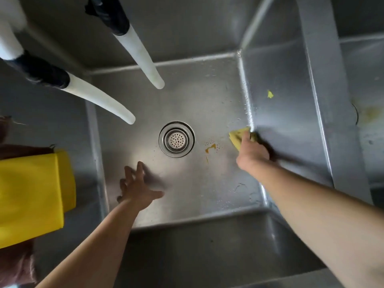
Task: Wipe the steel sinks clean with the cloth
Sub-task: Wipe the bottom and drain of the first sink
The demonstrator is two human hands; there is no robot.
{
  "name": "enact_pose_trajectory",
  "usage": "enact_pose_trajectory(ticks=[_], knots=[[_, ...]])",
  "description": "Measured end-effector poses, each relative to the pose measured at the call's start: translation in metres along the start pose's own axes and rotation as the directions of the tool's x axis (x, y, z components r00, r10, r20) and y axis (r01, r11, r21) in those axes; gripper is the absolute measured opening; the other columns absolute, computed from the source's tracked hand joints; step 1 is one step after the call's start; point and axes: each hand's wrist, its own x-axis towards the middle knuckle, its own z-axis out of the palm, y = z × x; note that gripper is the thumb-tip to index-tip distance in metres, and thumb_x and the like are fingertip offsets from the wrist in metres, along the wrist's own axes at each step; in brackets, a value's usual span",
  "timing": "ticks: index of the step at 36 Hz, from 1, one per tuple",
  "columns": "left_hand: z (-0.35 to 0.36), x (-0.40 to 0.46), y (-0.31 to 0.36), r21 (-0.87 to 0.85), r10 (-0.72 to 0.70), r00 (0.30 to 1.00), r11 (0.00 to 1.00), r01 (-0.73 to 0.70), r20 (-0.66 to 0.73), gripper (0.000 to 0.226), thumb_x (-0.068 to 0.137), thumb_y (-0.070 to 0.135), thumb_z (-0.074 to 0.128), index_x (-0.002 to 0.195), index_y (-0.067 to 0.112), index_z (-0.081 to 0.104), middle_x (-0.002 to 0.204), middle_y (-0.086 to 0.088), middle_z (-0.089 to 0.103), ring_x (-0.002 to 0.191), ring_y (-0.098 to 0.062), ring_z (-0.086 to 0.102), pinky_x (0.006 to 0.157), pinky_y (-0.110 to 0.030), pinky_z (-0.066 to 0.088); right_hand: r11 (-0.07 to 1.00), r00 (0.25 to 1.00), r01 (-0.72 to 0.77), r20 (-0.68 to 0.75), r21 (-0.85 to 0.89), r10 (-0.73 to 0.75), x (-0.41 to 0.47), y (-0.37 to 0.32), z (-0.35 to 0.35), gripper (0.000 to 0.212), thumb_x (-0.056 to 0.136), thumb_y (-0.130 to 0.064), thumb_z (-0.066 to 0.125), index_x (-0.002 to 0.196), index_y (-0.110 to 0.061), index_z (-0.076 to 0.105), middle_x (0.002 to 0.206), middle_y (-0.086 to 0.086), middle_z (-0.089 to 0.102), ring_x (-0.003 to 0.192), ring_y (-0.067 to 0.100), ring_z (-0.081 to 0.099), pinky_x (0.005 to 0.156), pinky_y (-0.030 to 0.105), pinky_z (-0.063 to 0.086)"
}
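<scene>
Yellow cloth is pinned under the right hand at the sink floor's right edge; soft, light, likely wet. Best bunched under flat fingers. Left hand is spread, holding nothing.

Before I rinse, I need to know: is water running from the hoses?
Off. No stream leaves either white hose; the sink floor shows only droplets.

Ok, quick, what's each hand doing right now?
Left hand: open, fingers spread, holding nothing.
Right hand: closed on the cloth.
</scene>
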Motion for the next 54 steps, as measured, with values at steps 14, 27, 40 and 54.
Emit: enact_pose_trajectory(ticks=[14, 27, 40, 54], knots=[[0.005, 0.010, -0.012, 0.034, 0.040, 0.999, 0.999, -0.041, 0.013, 0.094, 0.085, 0.020, 0.061, 0.155, 0.037, 0.000, 0.162, -0.003, -0.002, 0.147, -0.038, 0.020, 0.118, -0.043, 0.026, 0.734, 0.988, -0.079, 0.151, 0.674, -0.031, -0.042, -0.143, 0.056, 0.061, 0.088, -0.010, 0.055, 0.142, -0.018, 0.028, 0.118, 0.011, 0.064, 0.107, 0.035, 0.063, 0.088, 0.039, 0.054], [0.007, 0.003, -0.004, -0.036, -0.003, 1.000, 0.999, 0.004, 0.030, 0.094, 0.085, 0.021, 0.057, 0.156, 0.037, -0.003, 0.163, 0.000, -0.014, 0.151, -0.035, 0.000, 0.119, -0.040, 0.018, 0.959, 0.940, 0.067, -0.341, 0.276, 0.033, -0.026, -0.029, 0.017, 0.041, 0.085, -0.018, 0.054, 0.125, -0.019, 0.043, 0.112, 0.012, 0.064, 0.091, 0.039, 0.065, 0.067, 0.036, 0.042], [0.007, 0.000, -0.003, -0.130, -0.035, 0.998, 0.991, 0.041, 0.045, 0.089, 0.084, 0.032, 0.059, 0.155, 0.039, 0.005, 0.163, 0.003, -0.008, 0.151, -0.030, -0.001, 0.120, -0.045, 0.016, 0.700, 0.987, 0.111, 0.003, 0.705, -0.160, -0.018, -0.114, 0.044, 0.040, 0.086, -0.017, 0.066, 0.123, -0.027, 0.055, 0.113, 0.003, 0.064, 0.098, 0.026, 0.061, 0.074, 0.024, 0.038], [-0.037, -0.035, 0.029, -0.054, 0.481, 0.874, 0.873, -0.485, -0.071, 0.076, 0.082, 0.022, 0.067, 0.143, 0.046, 0.028, 0.116, -0.001, 0.069, 0.103, -0.023, 0.066, 0.096, -0.039, 0.051, 0.652, 0.716, 0.531, 0.125, 0.541, -0.687, -0.070, -0.112, 0.041, 0.036, 0.083, -0.003, 0.065, 0.109, -0.027, 0.073, 0.099, 0.000, 0.074, 0.088, 0.019, 0.065, 0.076, 0.029, 0.051]])
